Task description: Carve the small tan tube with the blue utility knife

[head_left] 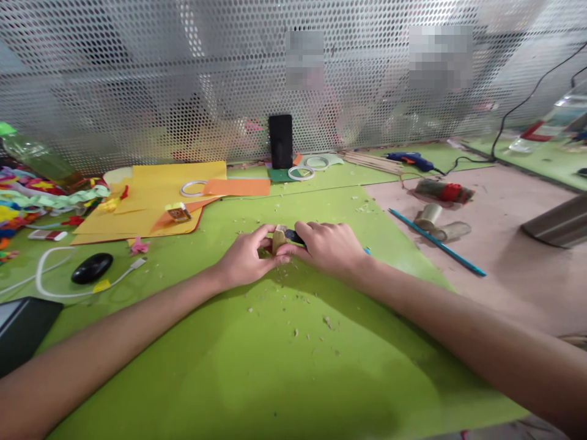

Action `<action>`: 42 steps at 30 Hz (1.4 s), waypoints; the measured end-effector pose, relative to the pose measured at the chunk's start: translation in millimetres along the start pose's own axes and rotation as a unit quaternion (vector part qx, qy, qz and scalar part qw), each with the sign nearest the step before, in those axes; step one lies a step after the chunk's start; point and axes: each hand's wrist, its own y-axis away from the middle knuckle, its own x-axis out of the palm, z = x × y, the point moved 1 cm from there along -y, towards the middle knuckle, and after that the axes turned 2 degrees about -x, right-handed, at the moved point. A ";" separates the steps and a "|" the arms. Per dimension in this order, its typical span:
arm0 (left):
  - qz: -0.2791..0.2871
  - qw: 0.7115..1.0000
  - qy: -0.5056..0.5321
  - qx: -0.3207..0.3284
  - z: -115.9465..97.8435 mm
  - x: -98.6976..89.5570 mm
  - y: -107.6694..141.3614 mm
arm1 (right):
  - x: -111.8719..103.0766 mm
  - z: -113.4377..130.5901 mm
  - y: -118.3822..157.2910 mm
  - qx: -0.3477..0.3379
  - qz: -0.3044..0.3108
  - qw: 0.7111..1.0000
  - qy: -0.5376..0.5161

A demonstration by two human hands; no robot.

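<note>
Above the green tabletop, my left hand [245,256] pinches a small tan piece [278,239], which looks like a short cut of bamboo or tube. My right hand [332,244] is wrapped round what appears to be a utility knife [293,236]. Its dark blade end meets the tan piece, and a bit of blue shows behind the palm; the fingers hide most of the handle. Pale shavings [326,321] lie scattered below both hands.
A blue pencil-like stick [438,242], short tan tubes [452,230] and a blue glue gun [410,161] lie to the right. Yellow paper [174,189], a black mouse [92,268] and a white cable are leftward. A phone [280,142] leans against the perforated metal screen [220,79].
</note>
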 end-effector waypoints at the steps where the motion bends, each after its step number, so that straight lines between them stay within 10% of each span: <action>1: -0.005 1.000 -0.004 0.000 -0.2 0.2 0.0 | -0.2 0.5 0.0 0.002 -0.001 1.000 0.001; 42: 0.008 0.997 -0.040 0.065 0.0 1.5 2.0 | -0.9 -0.3 3.3 -0.043 -0.032 0.999 -0.005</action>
